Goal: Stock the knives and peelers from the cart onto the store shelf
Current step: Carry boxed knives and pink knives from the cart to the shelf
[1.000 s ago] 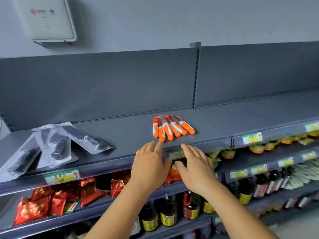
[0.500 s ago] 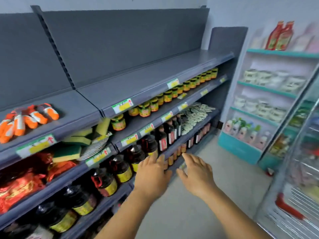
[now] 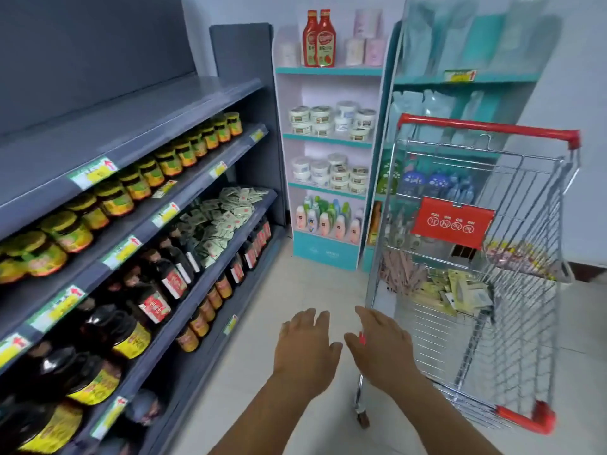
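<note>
A wire shopping cart (image 3: 522, 257) with a red handle stands on the right, holding packaged goods (image 3: 456, 292) in its basket; I cannot tell knives or peelers among them. My left hand (image 3: 307, 351) and my right hand (image 3: 381, 348) hover side by side over the floor, just left of the cart, fingers straight, holding nothing. The grey top shelf (image 3: 131, 126) on the left runs bare in this view. The orange-handled tools and bagged knives are out of view.
The grey shelving holds jars (image 3: 141, 178), dark sauce bottles (image 3: 157, 290) and small packets (image 3: 223, 218). A white and teal rack (image 3: 328, 159) with tubs and bottles stands at the aisle end. Pale tiled floor (image 3: 279, 405) lies between shelving and cart.
The view has swung right, from the top shelf with the orange tools to the aisle end and the cart. Both hands stay empty and have come down off the shelf.
</note>
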A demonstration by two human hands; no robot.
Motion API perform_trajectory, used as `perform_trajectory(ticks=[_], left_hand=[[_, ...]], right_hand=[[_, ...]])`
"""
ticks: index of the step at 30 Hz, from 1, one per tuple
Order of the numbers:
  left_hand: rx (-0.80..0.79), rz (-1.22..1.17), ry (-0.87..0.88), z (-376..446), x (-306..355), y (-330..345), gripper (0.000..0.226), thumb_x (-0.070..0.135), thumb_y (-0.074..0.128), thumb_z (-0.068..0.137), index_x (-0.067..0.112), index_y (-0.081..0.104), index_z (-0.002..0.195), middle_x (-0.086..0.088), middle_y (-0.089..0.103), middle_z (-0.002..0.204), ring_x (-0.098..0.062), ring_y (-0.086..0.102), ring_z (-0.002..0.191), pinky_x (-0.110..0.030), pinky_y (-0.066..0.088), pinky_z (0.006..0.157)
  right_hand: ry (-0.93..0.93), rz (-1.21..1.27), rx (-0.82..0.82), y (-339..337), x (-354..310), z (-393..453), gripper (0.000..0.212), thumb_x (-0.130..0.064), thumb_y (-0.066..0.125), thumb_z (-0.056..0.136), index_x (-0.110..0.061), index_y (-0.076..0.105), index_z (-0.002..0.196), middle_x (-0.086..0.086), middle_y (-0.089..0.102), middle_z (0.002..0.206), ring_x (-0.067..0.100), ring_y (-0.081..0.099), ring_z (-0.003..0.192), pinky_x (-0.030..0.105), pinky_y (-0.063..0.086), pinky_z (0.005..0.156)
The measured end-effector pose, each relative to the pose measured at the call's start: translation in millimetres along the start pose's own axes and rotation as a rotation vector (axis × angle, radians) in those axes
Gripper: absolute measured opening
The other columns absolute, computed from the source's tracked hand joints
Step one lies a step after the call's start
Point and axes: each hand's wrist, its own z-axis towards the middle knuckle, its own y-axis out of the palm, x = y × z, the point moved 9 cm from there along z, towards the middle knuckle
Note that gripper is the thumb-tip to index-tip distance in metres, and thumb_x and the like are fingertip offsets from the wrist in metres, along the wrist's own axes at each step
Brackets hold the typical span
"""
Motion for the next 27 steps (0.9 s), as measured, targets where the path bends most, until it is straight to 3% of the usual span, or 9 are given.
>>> perform_trajectory(ticks=[4,8,16,22,27], left_hand=[[-0.021,-0.01,0.116,48.7,52.9,12.2,0.056,0.043,0.037,0.1,0.021,0.023,0.15,-0.003,0.023,0.156,-0.021,0.021,0.144,-0.033,0.014,0.117],[-0.07,-0.049,0.188,104.3,90.3,36.6,0.053,0.041,0.044,0.098,0.023,0.031,0.146,-0.001,0.038,0.147,-0.02,0.037,0.133,-0.031,0.028,0.111],[-0.227,-0.096,0.226,204.4,133.0,98.3,0.056,0.034,0.049,0.096,0.02,0.027,0.146,-0.005,0.04,0.144,-0.025,0.039,0.129,-0.037,0.038,0.105],[-0.329,-0.069,0.174,257.6,144.9,159.3,0.068,0.031,0.045,0.097,0.015,0.007,0.152,-0.011,0.024,0.151,-0.029,0.027,0.137,-0.04,0.034,0.106],[-0.382,-0.073,0.034,285.3,138.2,213.1,0.076,0.029,0.048,0.097,0.018,-0.004,0.152,-0.009,0.014,0.157,-0.028,0.023,0.14,-0.039,0.032,0.108]], right_hand=[[0.117,0.066,0.041,-8.3,54.2,28.0,0.054,-0.044,0.035,0.099,-0.028,0.022,0.149,-0.006,0.025,0.156,0.016,0.021,0.144,0.038,0.017,0.116],[0.233,0.105,0.063,-10.7,107.3,64.4,0.053,-0.043,0.037,0.098,-0.027,0.026,0.148,-0.005,0.03,0.154,0.017,0.027,0.141,0.037,0.02,0.114],[0.423,0.154,0.009,2.8,197.5,123.0,0.054,-0.04,0.042,0.098,-0.021,0.031,0.146,0.001,0.033,0.152,0.022,0.031,0.139,0.039,0.025,0.111],[0.48,0.179,0.014,19.3,251.0,163.7,0.053,-0.038,0.043,0.098,-0.017,0.034,0.145,0.004,0.038,0.149,0.025,0.04,0.133,0.038,0.033,0.106],[0.496,0.247,-0.025,48.3,289.4,196.2,0.052,-0.036,0.045,0.097,-0.016,0.036,0.144,0.005,0.041,0.147,0.025,0.048,0.125,0.036,0.036,0.103]])
